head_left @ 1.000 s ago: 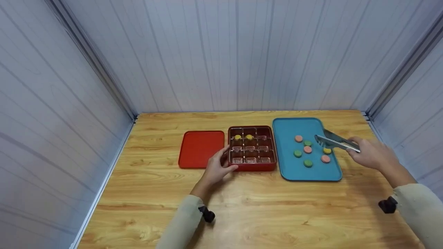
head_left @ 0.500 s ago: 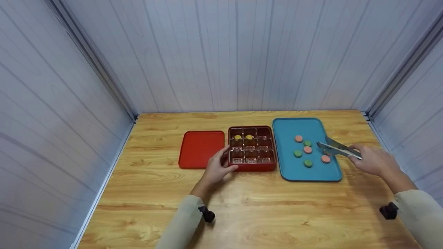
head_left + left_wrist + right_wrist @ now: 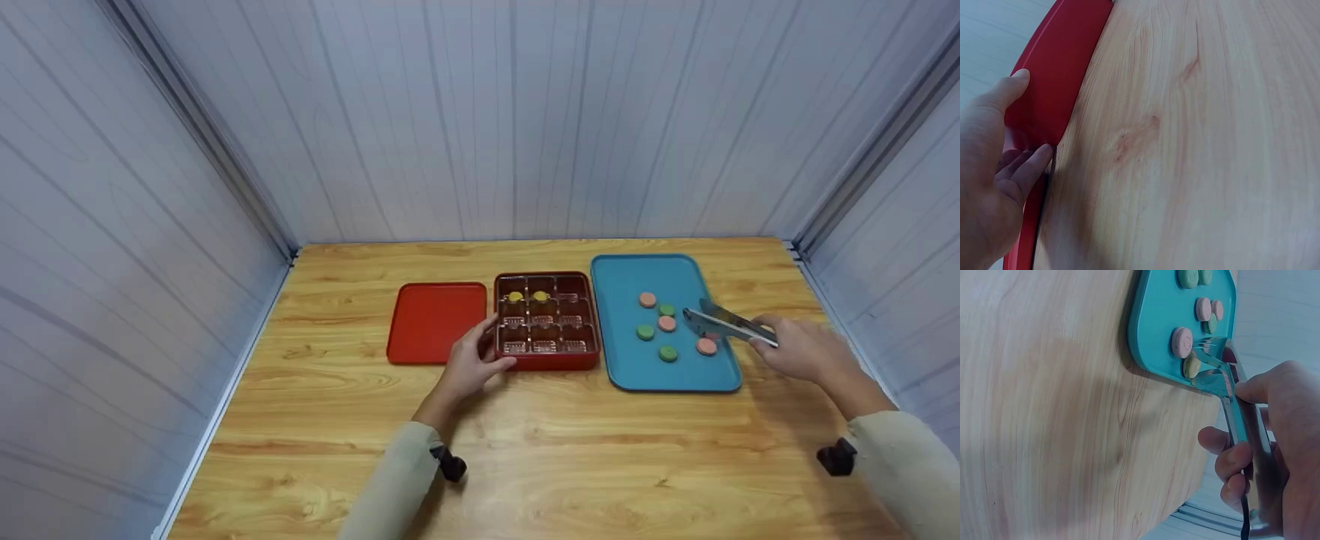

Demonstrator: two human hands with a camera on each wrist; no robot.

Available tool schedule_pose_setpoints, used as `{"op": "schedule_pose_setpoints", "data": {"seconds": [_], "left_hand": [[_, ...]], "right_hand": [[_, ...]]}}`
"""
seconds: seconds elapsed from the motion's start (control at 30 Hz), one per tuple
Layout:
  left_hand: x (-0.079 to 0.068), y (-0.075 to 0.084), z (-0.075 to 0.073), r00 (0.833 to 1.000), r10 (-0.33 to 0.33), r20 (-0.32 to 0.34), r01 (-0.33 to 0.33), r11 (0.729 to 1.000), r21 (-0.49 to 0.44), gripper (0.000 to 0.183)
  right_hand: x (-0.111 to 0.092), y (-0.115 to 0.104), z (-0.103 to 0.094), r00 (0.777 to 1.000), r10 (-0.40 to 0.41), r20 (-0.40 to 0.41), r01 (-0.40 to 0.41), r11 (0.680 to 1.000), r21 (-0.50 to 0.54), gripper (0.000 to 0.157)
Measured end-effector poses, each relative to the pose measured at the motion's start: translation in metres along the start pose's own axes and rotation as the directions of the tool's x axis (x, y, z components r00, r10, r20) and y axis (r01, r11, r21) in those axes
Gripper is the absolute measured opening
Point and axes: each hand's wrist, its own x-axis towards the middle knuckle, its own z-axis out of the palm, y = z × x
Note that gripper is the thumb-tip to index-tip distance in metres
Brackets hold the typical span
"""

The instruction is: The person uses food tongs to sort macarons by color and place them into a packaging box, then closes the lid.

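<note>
My right hand [image 3: 799,349] grips metal serving tongs [image 3: 1230,405] over the right side of the blue tray [image 3: 630,367]. Their parted tips straddle a yellow macaron [image 3: 1190,366], mostly hidden in the head view; whether they touch it I cannot tell. A pink macaron [image 3: 1181,342] lies beside it. My left hand [image 3: 470,367] holds the front-left corner of a dark red box [image 3: 555,363], thumb on the front wall and fingers at the left side. Inside, a clear divided insert has yellow macarons [image 3: 540,297] in the back-left and back-middle compartments.
More pink macarons [image 3: 647,300] and green macarons [image 3: 667,353] lie scattered on the tray, close to the tongs. A flat red lid [image 3: 435,326] lies left of the box on the wooden table [image 3: 570,457]. Pale panel walls [image 3: 480,120] enclose the back and sides.
The right hand and tongs have moved down toward the front of the tray, then slightly left. The yellow macaron there is now covered in the head view. The left hand stays put.
</note>
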Motion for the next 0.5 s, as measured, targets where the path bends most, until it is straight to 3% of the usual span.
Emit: {"op": "schedule_pose_setpoints", "data": {"seconds": [0.5], "left_hand": [[-0.002,0.0011,-0.0003,0.999,-0.033,0.004,0.033,0.998,-0.056,0.091]], "right_hand": [[0.0012,0.0015,0.0018,1.0,-0.004,0.022,0.003,0.999,0.035,0.046]]}}
